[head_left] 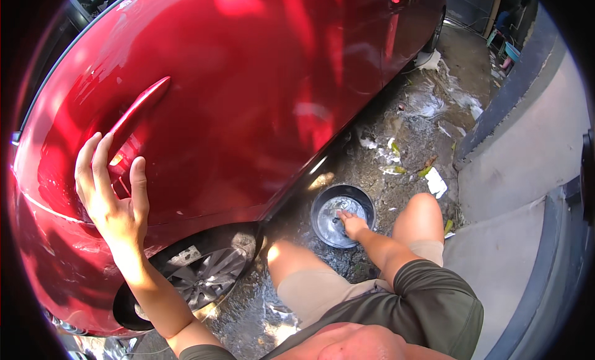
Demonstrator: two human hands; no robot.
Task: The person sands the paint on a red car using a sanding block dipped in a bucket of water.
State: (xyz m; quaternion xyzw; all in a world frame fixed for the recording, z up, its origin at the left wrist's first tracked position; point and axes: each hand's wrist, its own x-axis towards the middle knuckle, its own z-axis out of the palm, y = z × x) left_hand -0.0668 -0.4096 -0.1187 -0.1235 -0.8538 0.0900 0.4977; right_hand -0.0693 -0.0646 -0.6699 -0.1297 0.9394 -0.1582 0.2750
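Observation:
My left hand (110,180) is raised at the left, fingers apart and holding nothing, beside the door handle (145,100) of a red car (235,124); I cannot tell whether its fingertips touch the paint. My right hand (352,224) reaches down into a dark round bucket (365,199) of cloudy water on the wet ground between my knees. Its fingertips are at or in the water, and whatever they may hold is hidden. Below my left hand is the car's wheel (204,273) with a silver rim.
A pale wall (514,137) with dark grey trim runs close on my right. Foam (427,103), leaves (424,171) and white scraps (436,182) lie on the wet ground (403,149) along the car. Small items, including a blue basin (512,51), stand at the far end.

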